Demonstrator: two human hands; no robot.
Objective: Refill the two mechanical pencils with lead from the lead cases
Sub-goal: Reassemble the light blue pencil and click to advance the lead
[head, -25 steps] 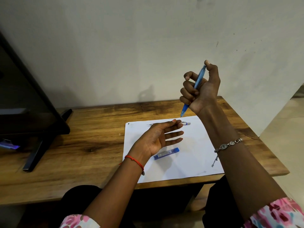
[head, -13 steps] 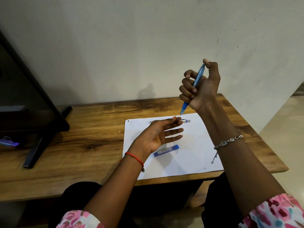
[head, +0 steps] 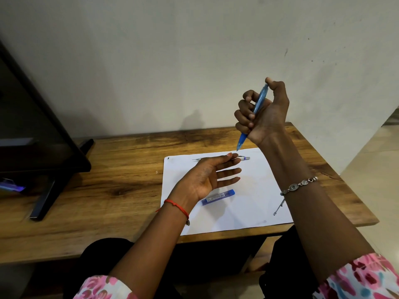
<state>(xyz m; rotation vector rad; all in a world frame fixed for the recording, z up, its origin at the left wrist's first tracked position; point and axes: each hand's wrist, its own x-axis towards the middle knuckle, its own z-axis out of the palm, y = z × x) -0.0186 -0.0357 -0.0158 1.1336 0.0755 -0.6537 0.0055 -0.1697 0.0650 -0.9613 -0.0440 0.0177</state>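
Fingers (head: 243, 117) of the right hand (head: 267, 119) are curling round the blue mechanical pencil (head: 260, 100), with the thumb pressing on its top end. We are seeing its long axis running steeply downward, tip aimed toward the left hand (head: 205, 180). That hand is lying palm up just below the tip, its fingers (head: 228, 171) straight and slightly spread, holding nothing. We are judging that anything dropping from the tip is meant for this palm. Past the left fingertips, the second pencil (head: 246, 157) is lying crosswise on the white paper (head: 259, 203). The blue lead case (head: 218, 197) is resting beside the left wrist, nearer that hand than the right. The paper is sitting on the desk (head: 121, 169).
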